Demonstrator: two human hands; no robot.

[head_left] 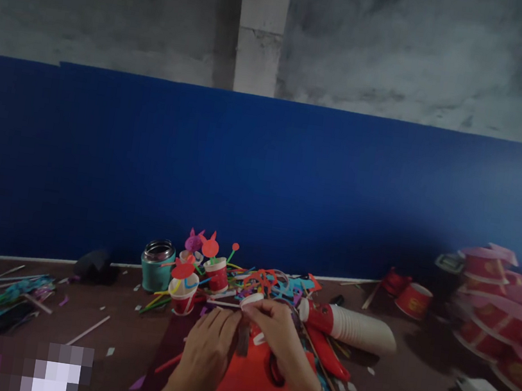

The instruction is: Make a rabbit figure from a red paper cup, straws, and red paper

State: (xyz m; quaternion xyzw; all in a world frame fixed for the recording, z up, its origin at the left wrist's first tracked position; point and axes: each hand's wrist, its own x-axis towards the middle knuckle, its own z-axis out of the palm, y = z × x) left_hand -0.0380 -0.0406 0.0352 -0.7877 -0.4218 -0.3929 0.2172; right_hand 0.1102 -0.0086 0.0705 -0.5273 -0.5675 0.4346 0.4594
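Note:
My right hand [277,328] pinches a small white round-rimmed thing [252,299] between thumb and fingers; its exact kind is unclear. Right beside it, my left hand [211,341] has its fingers bent and close together, and what they hold, if anything, is hidden. A short dark grey strip [243,342] hangs between the hands. Under them lies red cut paper [238,390]. A black loop like a scissors handle [275,371] shows beneath my right wrist. Just beyond the hands is a pile of coloured paper cut-outs and sticks [294,285].
Red-and-white paper cups [182,301] with paper figures stand beside a teal metal jar [156,271]. A stack of paper cups [359,329] lies right of my hands. Pink-topped red cup assemblies [496,319] crowd the far right. A blue panel [263,183] borders the table's back.

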